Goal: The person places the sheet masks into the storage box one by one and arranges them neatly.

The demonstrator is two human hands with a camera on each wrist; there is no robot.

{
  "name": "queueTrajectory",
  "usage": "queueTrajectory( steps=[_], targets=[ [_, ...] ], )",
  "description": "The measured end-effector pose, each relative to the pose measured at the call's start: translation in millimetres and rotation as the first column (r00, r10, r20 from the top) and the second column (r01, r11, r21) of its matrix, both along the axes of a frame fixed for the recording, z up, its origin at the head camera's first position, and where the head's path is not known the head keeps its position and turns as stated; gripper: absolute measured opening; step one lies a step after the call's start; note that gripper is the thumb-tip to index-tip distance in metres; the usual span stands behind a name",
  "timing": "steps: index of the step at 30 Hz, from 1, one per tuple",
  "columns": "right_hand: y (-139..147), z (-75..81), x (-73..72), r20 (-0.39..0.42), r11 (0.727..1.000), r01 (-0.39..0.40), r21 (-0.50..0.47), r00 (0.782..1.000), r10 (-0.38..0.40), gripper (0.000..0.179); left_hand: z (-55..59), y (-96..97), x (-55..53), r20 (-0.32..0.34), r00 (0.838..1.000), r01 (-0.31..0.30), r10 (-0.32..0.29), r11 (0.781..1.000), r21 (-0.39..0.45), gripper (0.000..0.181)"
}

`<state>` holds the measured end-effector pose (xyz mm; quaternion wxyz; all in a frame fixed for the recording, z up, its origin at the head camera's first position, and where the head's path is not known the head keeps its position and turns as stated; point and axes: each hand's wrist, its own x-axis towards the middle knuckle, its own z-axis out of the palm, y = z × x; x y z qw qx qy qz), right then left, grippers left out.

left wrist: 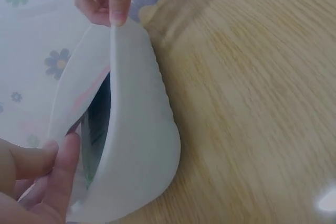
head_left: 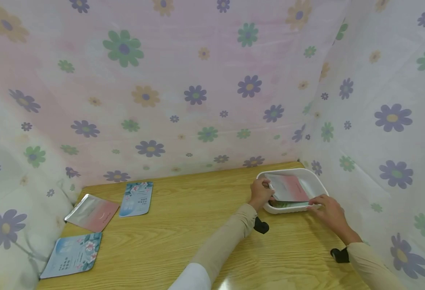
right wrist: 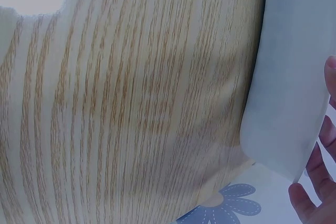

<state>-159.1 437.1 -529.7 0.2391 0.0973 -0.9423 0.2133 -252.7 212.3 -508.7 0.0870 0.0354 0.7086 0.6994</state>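
A white plastic basket (head_left: 319,183) with rounded corners stands at the table's far right. A pink and silver foil packet (head_left: 288,187) lies slanted inside it, over another packet with some green that is mostly hidden. My left hand (head_left: 261,194) pinches the silver end of the upper packet at the basket's left side; in the left wrist view the thumb and fingers (left wrist: 65,166) meet on its edge. With thumb and fingers, my right hand (head_left: 330,211) grips the near right rim of the basket, as the right wrist view also shows at the white wall (right wrist: 289,87).
On the table's left lie another pink and silver packet (head_left: 94,212) and two blue floral packets, one upright (head_left: 137,199) and one nearer the front (head_left: 72,254). Flower-printed cloth (head_left: 197,80) hangs behind and along both sides of the wooden table (head_left: 183,225).
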Motion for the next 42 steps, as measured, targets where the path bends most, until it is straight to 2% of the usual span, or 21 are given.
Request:
queueTrajectory(
  steps=[6, 8, 11, 16, 21, 25, 32, 37, 42],
  targets=[
    [-0.5, 2.2, -0.1, -0.001, 1.000, 0.003, 0.008, 1.000, -0.003, 0.021, 3.3, -5.7, 1.0, -0.126, 0.990, 0.041, -0.060, 0.989, -0.145, 0.035],
    [-0.9, 3.2, -0.1, 0.006, 1.000, 0.003, 0.007, 1.000, -0.003, 0.020, 3.6, -7.4, 1.4, -0.145, 0.986, 0.053, -0.079, 0.983, -0.175, 0.034],
    [-1.1, 3.5, -0.1, 0.022, 1.000, 0.009, 0.005, 1.000, -0.009, 0.018, 0.6, -9.6, 0.4, -0.144, 0.984, 0.076, -0.103, 0.980, -0.182, 0.033],
    [-3.1, 1.5, -2.9, 0.017, 1.000, 0.000, 0.008, 1.000, 0.000, 0.018, 0.3, -19.4, -1.1, -0.148, 0.976, 0.143, -0.162, 0.981, -0.132, 0.024],
    [-3.3, 1.5, -6.2, 0.007, 1.000, -0.027, 0.005, 1.000, 0.027, 0.018, 9.7, -34.8, -1.5, -0.186, 0.946, 0.244, -0.266, 0.960, -0.134, 0.018],
    [-0.3, 1.2, -4.0, 0.009, 0.999, -0.032, 0.000, 0.999, 0.032, 0.017, 19.3, -48.2, 0.8, -0.190, 0.921, 0.316, -0.340, 0.938, -0.146, 0.017],
    [1.6, -1.0, 1.1, 0.039, 1.000, -0.006, -0.010, 0.999, 0.006, 0.015, 33.9, -83.8, 5.4, -0.182, 0.861, 0.441, -0.475, 0.876, -0.196, 0.018],
    [-2.3, -0.5, -2.8, 0.029, 0.999, -0.041, -0.004, 0.999, 0.041, 0.015, 40.7, -120.4, 7.1, -0.153, 0.849, 0.463, -0.507, 0.851, -0.248, 0.018],
    [0.5, 2.0, -4.6, 0.069, 0.997, -0.060, 0.049, 0.996, 0.057, 0.014, 45.6, -156.1, 10.3, -0.130, 0.841, 0.481, -0.526, 0.835, -0.269, 0.020]
  ],
)
